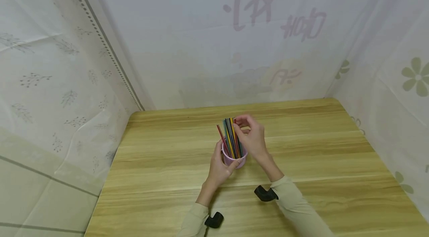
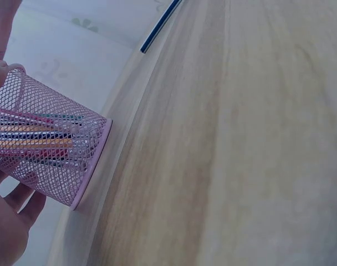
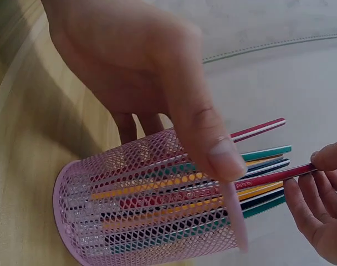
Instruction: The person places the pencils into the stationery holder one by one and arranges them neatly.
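Note:
A pink mesh pen holder [image 1: 235,162] stands on the wooden table, filled with several striped pencils [image 1: 229,136] in red, yellow, teal and black. My left hand [image 1: 219,168] grips it around its upper part, the thumb on the near rim. In the right wrist view that thumb lies across the rim of the holder [image 3: 152,205]. My right hand [image 1: 252,136] is at the pencils' top ends. Its thumb and fingers pinch the end of a red pencil [image 3: 268,178], whose lower part is inside the mesh. A separate red pencil [image 1: 221,134] leans out to the left.
The wooden table [image 1: 161,177] extends around both hands. Patterned white cloth [image 1: 201,43] hangs behind and at both sides. A dark blue stick [image 2: 160,26] shows at the top of the left wrist view. Each wrist carries a black mount [image 1: 266,193].

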Action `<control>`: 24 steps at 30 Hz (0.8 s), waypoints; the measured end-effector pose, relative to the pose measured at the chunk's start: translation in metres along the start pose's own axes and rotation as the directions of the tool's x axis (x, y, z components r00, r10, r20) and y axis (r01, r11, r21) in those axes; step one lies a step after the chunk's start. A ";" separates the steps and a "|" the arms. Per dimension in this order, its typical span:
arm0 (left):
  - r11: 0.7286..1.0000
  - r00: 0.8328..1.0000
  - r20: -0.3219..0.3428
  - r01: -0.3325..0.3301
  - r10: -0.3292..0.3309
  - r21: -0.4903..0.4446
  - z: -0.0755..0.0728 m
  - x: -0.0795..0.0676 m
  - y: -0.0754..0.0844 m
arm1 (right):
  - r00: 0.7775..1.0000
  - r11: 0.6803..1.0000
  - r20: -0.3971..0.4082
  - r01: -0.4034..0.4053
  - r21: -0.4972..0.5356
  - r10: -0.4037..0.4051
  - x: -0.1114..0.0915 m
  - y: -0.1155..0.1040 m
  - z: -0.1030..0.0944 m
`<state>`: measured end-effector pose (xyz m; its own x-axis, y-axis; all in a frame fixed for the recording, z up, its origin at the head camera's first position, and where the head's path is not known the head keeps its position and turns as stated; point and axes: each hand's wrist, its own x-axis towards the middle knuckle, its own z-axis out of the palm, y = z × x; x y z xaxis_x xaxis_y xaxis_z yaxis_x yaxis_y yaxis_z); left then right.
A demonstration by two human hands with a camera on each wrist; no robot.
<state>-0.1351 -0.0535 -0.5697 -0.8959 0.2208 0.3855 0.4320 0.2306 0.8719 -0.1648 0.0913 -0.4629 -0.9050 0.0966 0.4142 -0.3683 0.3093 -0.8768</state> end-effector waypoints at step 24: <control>1.000 0.999 -0.027 -0.018 0.018 0.017 -0.008 0.001 0.036 | 1.000 0.992 0.010 -0.024 -0.120 0.025 -0.020 0.025 -0.025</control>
<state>-0.1213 -0.0522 -0.5356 -0.8904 0.1990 0.4095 0.4496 0.2430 0.8595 -0.1508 0.1204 -0.4866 -0.9161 0.0949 0.3895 -0.3182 0.4186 -0.8506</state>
